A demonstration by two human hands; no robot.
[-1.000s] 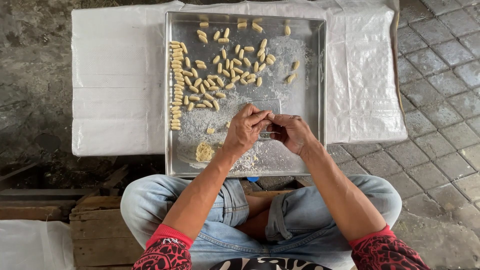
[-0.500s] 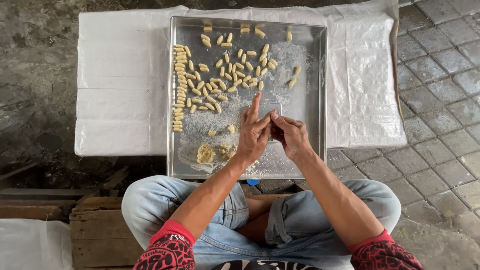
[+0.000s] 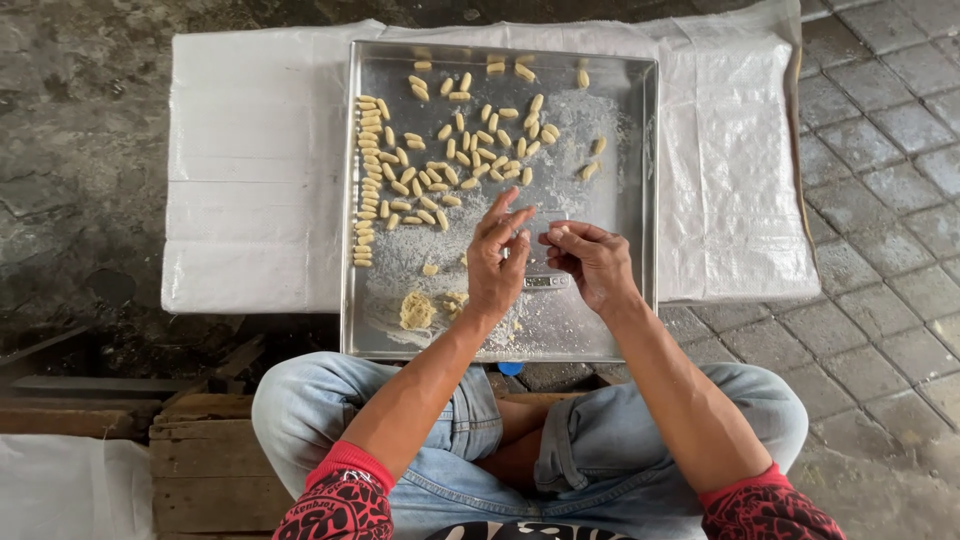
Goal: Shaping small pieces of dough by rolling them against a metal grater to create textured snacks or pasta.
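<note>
Over a floured metal tray (image 3: 640, 200), our left hand (image 3: 497, 262) spreads its fingers upward, holding nothing we can make out, while our right hand (image 3: 592, 262) pinches something too small to tell. A lump of dough (image 3: 417, 311) lies near the left wrist; shaped dough pieces (image 3: 440, 150) fill the tray's far half, which rests on white sacking (image 3: 250, 170).

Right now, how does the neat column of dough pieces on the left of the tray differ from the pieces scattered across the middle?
The column of dough pieces runs in one tight line along the metal tray's left wall, each lying crosswise and close to its neighbours. The scattered dough pieces point in mixed directions with gaps between them, spread over the floured middle. Both groups are pale yellow, short and finger-shaped.
</note>
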